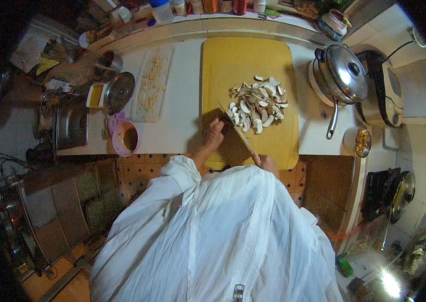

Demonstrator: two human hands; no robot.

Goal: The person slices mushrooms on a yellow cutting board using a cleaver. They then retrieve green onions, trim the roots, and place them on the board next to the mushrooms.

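Observation:
My right hand grips the handle of a kitchen knife at the near side of a yellow cutting board. The blade slants away to the upper left, seen nearly edge-on. Along its right side lies a heap of sliced mushrooms, white with brown edges. My left hand is left of the blade, over the board's left edge, with its fingers curled. Shadow covers the space between that hand and the knife, so I cannot tell whether the fingers hold anything.
Left of the board are a clear shallow tray with light bits, a pink bowl and a dark lid. At right stand a lidded steel pan, its handle pointing nearer, and a small bowl of food pieces. Jars line the back ledge.

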